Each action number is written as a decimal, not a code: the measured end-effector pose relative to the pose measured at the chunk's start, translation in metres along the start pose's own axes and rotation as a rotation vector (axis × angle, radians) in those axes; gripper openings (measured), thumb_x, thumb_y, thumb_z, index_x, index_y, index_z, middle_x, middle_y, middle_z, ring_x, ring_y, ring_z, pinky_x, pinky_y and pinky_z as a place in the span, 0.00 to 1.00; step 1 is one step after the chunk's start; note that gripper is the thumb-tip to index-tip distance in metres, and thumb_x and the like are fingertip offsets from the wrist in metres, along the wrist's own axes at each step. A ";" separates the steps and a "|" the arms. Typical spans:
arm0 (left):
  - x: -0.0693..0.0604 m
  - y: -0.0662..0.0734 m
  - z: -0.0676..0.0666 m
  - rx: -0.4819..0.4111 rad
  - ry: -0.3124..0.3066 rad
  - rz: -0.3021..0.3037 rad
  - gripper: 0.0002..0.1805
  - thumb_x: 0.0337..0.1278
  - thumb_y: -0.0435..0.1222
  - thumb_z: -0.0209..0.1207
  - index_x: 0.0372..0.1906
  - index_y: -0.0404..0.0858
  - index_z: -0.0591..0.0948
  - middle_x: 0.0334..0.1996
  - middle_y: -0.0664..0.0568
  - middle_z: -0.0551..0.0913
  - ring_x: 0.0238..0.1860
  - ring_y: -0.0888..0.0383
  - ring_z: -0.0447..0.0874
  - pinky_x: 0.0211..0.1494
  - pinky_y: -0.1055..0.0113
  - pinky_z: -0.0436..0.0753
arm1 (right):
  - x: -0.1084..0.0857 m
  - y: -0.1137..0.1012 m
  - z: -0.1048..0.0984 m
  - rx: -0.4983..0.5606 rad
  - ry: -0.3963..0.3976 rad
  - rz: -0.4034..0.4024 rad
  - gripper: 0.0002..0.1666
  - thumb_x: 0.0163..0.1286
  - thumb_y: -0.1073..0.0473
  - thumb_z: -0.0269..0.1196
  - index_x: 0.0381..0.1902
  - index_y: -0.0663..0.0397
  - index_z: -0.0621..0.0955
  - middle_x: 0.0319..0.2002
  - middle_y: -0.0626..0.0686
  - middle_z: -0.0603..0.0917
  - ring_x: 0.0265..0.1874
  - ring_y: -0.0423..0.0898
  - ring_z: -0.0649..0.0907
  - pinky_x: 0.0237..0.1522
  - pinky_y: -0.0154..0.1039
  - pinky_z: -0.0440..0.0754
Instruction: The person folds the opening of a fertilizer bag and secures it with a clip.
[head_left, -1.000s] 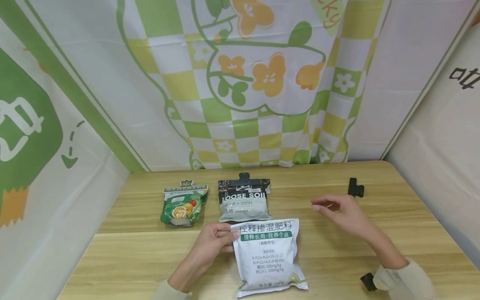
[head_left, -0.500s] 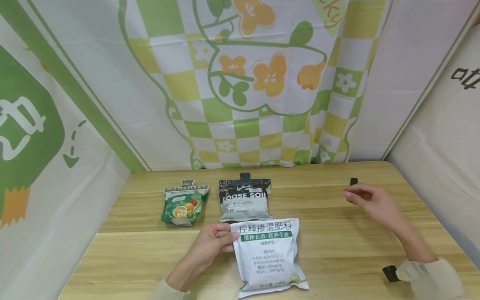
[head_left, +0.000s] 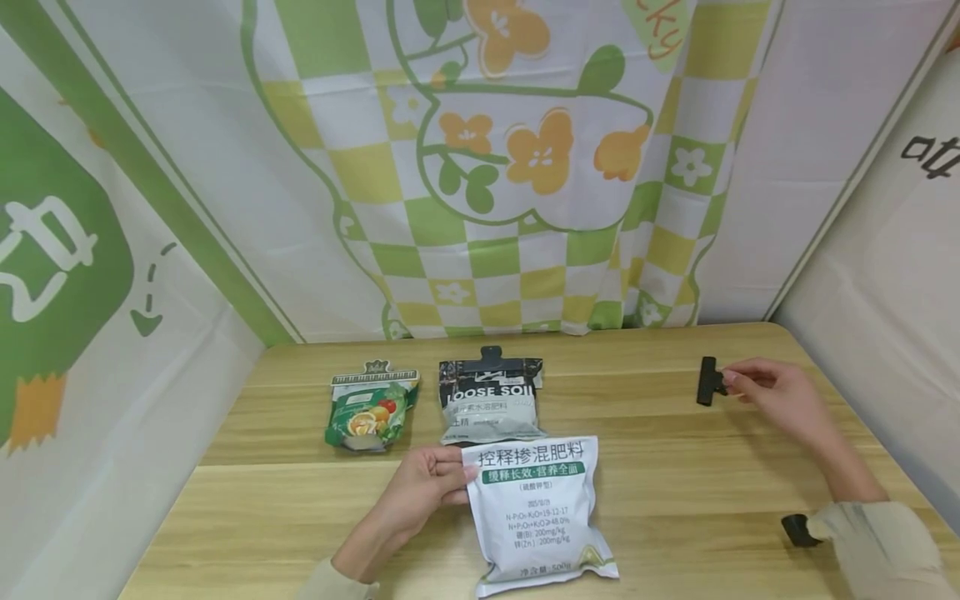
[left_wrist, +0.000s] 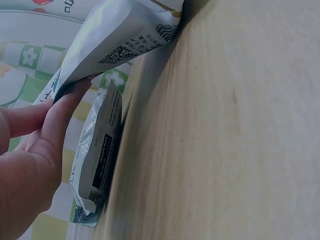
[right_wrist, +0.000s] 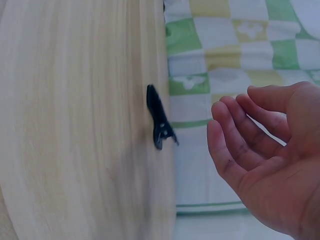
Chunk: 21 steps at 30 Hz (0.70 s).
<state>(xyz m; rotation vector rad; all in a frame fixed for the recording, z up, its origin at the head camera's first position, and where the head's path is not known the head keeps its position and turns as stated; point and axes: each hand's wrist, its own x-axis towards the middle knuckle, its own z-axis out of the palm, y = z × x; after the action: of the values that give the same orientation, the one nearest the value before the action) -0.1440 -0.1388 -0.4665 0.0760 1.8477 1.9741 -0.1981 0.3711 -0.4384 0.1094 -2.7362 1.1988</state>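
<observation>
My left hand (head_left: 414, 497) pinches the upper left corner of a white fertilizer bag (head_left: 536, 529), thumb in front and fingers behind. The bag leans up from the table, its printed face toward the head camera; the left wrist view shows its back. At the far right lies a black bag clip (head_left: 707, 382). My right hand (head_left: 783, 402) is beside the clip's handle, overlapping it in the head view. In the right wrist view, loosely bent fingers (right_wrist: 235, 135) stand apart from the clip, with nothing between thumb and fingers.
Behind the white bag lies a black-and-grey LOOSE SOIL bag (head_left: 491, 408) with a black clip (head_left: 491, 359) on its top. To its left is a green bag (head_left: 371, 417) with a white patterned clip (head_left: 375, 374). A patterned curtain (head_left: 525, 275) hangs beyond the wooden table (head_left: 300, 517).
My right hand has moved right and a little back, from open table beside the white bag to the black clip. The left hand and the white bag have stayed in place.
</observation>
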 end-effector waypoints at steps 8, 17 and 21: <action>0.000 0.002 0.000 -0.004 -0.015 0.009 0.23 0.68 0.26 0.62 0.64 0.19 0.75 0.55 0.32 0.87 0.47 0.54 0.95 0.52 0.67 0.92 | 0.015 0.022 0.000 0.056 -0.032 0.106 0.26 0.83 0.55 0.57 0.60 0.78 0.79 0.42 0.67 0.91 0.32 0.30 0.88 0.36 0.33 0.92; 0.000 0.002 0.000 -0.002 -0.025 0.015 0.23 0.68 0.25 0.61 0.64 0.17 0.75 0.55 0.30 0.87 0.46 0.56 0.94 0.52 0.67 0.92 | 0.035 0.038 0.001 0.093 -0.102 0.298 0.35 0.84 0.51 0.54 0.66 0.84 0.70 0.36 0.50 0.90 0.30 0.32 0.86 0.35 0.32 0.92; 0.001 0.002 0.000 0.005 -0.014 0.007 0.23 0.68 0.25 0.62 0.64 0.17 0.75 0.54 0.31 0.88 0.46 0.56 0.94 0.51 0.67 0.92 | 0.039 0.037 0.003 0.039 -0.118 0.319 0.37 0.82 0.47 0.57 0.62 0.83 0.74 0.33 0.51 0.88 0.28 0.34 0.83 0.32 0.32 0.90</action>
<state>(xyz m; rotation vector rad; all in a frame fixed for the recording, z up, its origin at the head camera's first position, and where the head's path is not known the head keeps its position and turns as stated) -0.1451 -0.1386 -0.4649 0.0980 1.8461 1.9692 -0.2415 0.3932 -0.4605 -0.2715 -2.9129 1.3627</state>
